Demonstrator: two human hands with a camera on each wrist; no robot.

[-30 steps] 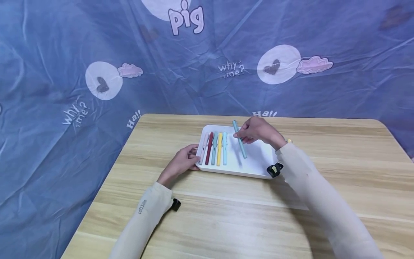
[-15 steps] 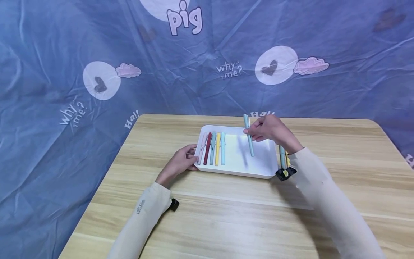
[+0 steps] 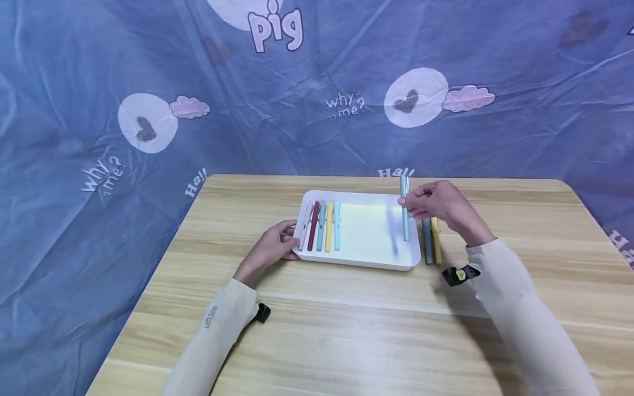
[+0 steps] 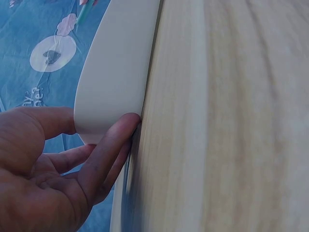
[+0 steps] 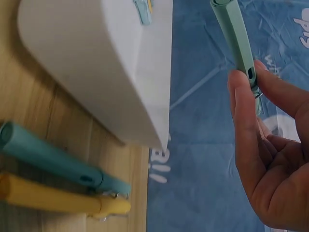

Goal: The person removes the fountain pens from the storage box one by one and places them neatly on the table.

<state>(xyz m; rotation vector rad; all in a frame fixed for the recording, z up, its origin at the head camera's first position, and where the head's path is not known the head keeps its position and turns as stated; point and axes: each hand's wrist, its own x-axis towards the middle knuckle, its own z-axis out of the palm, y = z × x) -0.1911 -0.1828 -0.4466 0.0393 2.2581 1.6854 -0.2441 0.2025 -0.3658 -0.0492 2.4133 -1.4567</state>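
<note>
A white tray lies on the wooden table, its left end gripped by my left hand. In the left wrist view, thumb and fingers hold the corner of the tray's wall. Between thumb and fingertips, my right hand pinches a blue-green capped pen, nearly upright over the tray's right end. Side by side at the tray's left lie a pink pen, a dark red pen, a teal pen, a yellow pen and a light blue pen.
Just outside the tray's right wall, a darker teal pen and another yellow pen lie parallel on the table. Behind the table's far edge hangs a blue printed cloth.
My right hand has carried the blue-green pen rightward, from the tray's middle to its right end, uncovering the two pens outside. My left hand keeps its grip on the tray.
</note>
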